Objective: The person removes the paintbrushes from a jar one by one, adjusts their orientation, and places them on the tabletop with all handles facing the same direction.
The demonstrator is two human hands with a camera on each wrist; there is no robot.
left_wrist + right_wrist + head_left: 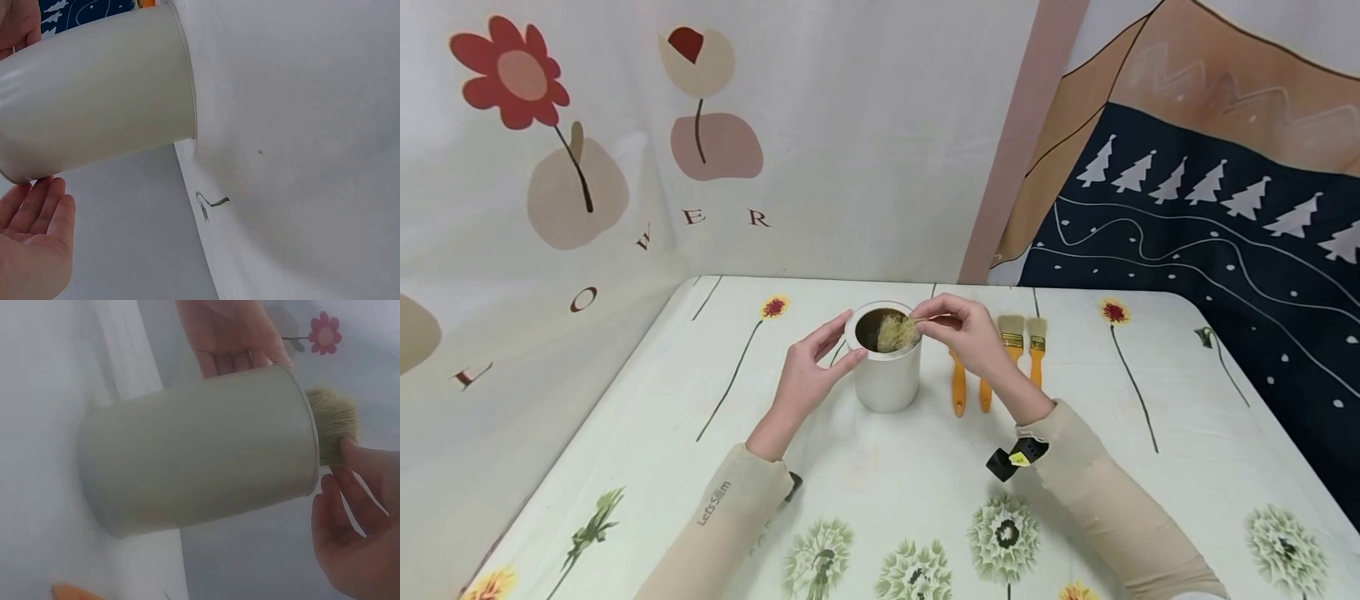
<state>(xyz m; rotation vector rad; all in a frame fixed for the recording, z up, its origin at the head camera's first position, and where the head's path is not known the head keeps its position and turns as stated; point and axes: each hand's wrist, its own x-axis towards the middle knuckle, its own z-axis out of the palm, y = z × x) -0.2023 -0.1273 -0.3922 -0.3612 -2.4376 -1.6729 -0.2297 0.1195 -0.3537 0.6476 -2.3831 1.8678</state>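
A white cylindrical can (887,383) stands upright on the table, its mouth facing up. My left hand (805,375) rests against the can's upper left side, thumb and fingers nearly straight and spread at the rim. In the left wrist view those fingertips touch the wall near the rim. My right hand (962,331) pinches a brush (334,422) at its pale, bushy bristles between thumb and fingers. The bristles stick up out of the can's mouth; whatever lies below them is hidden inside the can.
Several brushes with orange handles lie right of the can, partly behind my right forearm; one brush (1036,346) shows pale bristles. The white flower-printed cloth (865,475) covers the table. Printed hangings (865,150) stand behind its far edge.
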